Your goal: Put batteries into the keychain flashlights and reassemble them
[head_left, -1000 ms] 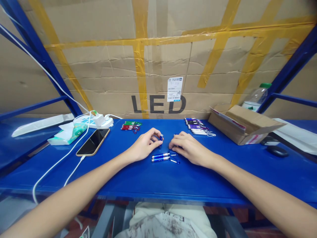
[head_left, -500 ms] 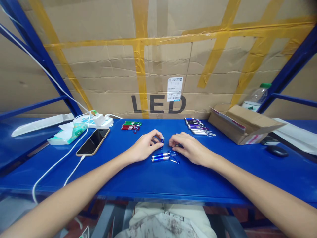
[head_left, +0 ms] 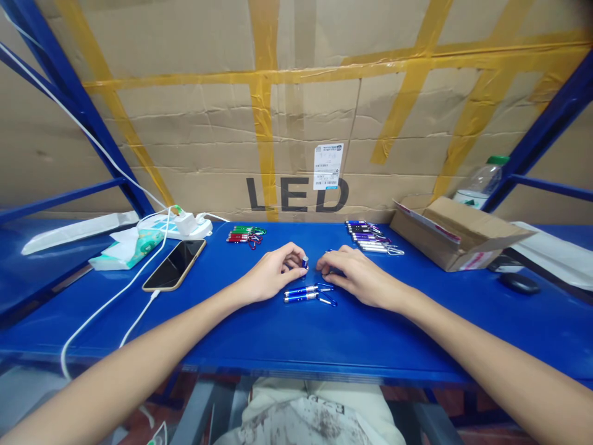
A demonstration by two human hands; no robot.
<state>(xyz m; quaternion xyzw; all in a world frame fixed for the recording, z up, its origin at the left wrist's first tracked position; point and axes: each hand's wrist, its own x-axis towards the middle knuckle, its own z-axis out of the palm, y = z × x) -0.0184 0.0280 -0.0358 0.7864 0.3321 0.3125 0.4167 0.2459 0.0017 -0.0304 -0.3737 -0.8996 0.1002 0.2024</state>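
Note:
My left hand (head_left: 273, 272) pinches a short blue metal piece with a silver end (head_left: 304, 262), which looks like part of a small flashlight. My right hand (head_left: 354, 274) is curled just to the right of it, fingers bent inward. A bit of blue (head_left: 330, 251) shows behind its fingers; the fingers hide most of what they hold. Just below the hands, two blue mini flashlights with carabiner clips (head_left: 301, 294) lie side by side on the blue table (head_left: 259, 346), clips toward the right.
Green and red flashlights (head_left: 241, 237) lie at the back left. Several purple, black and silver ones (head_left: 368, 238) lie at the back right, beside an open cardboard box (head_left: 463, 238). A phone (head_left: 175, 266), tissue pack (head_left: 127, 250) and power strip (head_left: 171, 227) are left; a mouse (head_left: 519, 283) is right.
Both hands stay in nearly the same place. The blue piece in my left hand is tilted slightly differently, and a bit more blue shows behind my right fingers.

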